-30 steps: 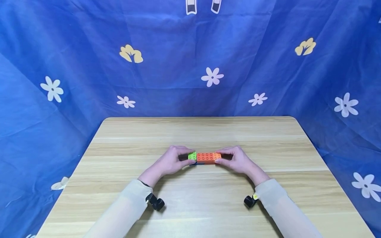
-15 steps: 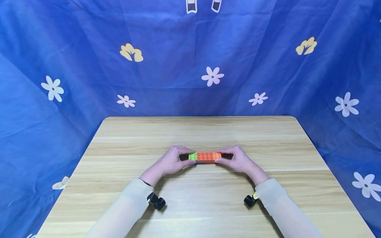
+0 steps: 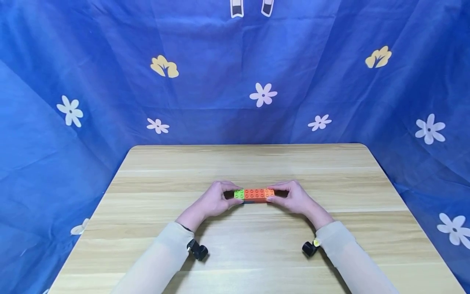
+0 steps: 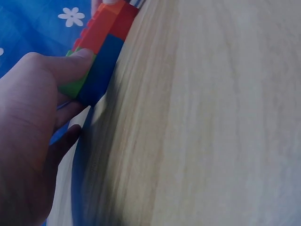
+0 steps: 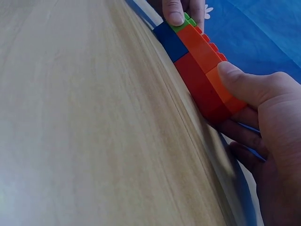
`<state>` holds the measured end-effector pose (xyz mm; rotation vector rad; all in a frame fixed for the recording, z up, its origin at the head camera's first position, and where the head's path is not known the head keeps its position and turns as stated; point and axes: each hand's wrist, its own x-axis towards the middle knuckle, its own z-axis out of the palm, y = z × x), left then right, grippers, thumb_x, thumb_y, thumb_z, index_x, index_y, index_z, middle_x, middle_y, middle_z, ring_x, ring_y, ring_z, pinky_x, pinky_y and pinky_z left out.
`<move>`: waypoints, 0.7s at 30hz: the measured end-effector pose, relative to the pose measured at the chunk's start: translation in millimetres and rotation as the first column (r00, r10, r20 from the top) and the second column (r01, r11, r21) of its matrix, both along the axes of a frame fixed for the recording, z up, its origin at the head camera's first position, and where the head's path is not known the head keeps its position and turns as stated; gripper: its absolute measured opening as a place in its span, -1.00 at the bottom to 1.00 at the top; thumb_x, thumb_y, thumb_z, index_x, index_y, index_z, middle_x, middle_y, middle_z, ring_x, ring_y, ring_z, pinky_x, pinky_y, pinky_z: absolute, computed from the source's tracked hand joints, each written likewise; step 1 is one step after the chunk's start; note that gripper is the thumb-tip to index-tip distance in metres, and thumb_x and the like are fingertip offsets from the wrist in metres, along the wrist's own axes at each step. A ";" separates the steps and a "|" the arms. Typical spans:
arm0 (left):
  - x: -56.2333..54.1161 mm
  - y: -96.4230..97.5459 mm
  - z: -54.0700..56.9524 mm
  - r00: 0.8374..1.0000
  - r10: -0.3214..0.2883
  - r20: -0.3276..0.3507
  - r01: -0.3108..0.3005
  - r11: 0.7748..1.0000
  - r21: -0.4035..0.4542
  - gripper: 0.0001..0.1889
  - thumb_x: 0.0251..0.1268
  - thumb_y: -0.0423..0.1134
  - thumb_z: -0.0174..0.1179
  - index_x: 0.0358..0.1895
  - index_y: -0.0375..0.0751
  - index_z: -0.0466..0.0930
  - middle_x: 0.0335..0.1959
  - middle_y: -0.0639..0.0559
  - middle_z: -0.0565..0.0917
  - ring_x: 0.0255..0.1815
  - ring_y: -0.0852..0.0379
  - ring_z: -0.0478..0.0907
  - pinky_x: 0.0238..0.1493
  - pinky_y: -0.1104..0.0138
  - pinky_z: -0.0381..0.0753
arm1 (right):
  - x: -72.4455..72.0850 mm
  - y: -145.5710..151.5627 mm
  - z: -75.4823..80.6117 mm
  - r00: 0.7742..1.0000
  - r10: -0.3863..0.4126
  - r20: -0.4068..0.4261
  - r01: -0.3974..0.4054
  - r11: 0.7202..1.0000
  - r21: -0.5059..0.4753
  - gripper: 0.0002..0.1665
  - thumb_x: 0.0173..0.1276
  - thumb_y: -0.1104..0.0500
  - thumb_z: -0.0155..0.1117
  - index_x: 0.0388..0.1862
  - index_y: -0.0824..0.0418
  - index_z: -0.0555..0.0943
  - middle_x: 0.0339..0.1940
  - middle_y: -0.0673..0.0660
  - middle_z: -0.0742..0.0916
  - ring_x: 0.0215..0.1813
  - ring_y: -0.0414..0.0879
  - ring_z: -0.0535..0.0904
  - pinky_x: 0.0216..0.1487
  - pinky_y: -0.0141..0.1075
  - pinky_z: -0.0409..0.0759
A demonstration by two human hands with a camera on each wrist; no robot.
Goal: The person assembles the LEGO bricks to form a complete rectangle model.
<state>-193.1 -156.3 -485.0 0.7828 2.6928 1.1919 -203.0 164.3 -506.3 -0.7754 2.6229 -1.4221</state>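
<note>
Near the table's middle, toy building bricks are joined into a two-layer bar. Along its top, from left to right, run a green brick (image 3: 239, 194), a red brick (image 3: 254, 193) and an orange brick (image 3: 269, 192). The lower layer has a blue brick (image 4: 102, 68) on the left and a darker red brick (image 5: 202, 92) on the right. My left hand (image 3: 216, 199) pinches the green end, thumb on the near side. At the orange end, my right hand (image 3: 295, 197) pinches the bar the same way. The bar sits close over the table.
A wood-grain table (image 3: 253, 253) lies under both forearms. Blue cloth (image 3: 205, 81) with flower prints hangs behind it and along both sides. A small black camera is strapped at each wrist, the left camera (image 3: 198, 250) and the right camera (image 3: 309, 248).
Both hands keep their pinch on the bar's ends. The head view has shifted slightly, so the bar and the left arm appear a little further right.
</note>
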 end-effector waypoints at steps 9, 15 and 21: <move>1.5 -1.6 -2.6 1.000 0.010 -0.016 -0.011 1.000 -0.009 -0.55 0.27 -0.05 0.56 0.18 -0.11 0.78 0.10 0.03 0.78 0.20 0.01 0.66 0.38 0.09 0.51 | 0.7 -0.3 2.7 1.000 0.002 0.009 -0.002 1.000 0.021 -0.49 0.29 -0.10 0.64 0.16 0.06 0.81 0.13 0.05 0.80 0.28 0.07 0.67 0.43 0.05 0.48; 5.1 -4.7 -5.8 1.000 -0.006 -0.031 0.006 1.000 0.014 -0.52 0.36 0.00 0.49 0.27 -0.09 0.73 0.20 0.03 0.74 0.28 0.01 0.63 0.39 0.07 0.50 | 0.8 -0.9 3.3 1.000 0.004 0.030 -0.004 1.000 0.014 -0.48 0.28 -0.10 0.64 0.17 0.06 0.81 0.12 0.05 0.81 0.24 0.05 0.69 0.38 0.04 0.53; 5.0 -4.9 -7.6 1.000 0.008 0.007 -0.008 0.999 0.041 -0.48 0.41 -0.01 0.45 0.34 -0.11 0.68 0.26 0.03 0.71 0.28 0.08 0.62 0.37 0.10 0.53 | -0.6 -0.3 3.4 0.999 -0.002 0.053 0.002 1.000 -0.003 -0.52 0.32 -0.07 0.62 0.18 0.03 0.80 0.12 0.01 0.81 0.20 -0.03 0.70 0.35 0.02 0.55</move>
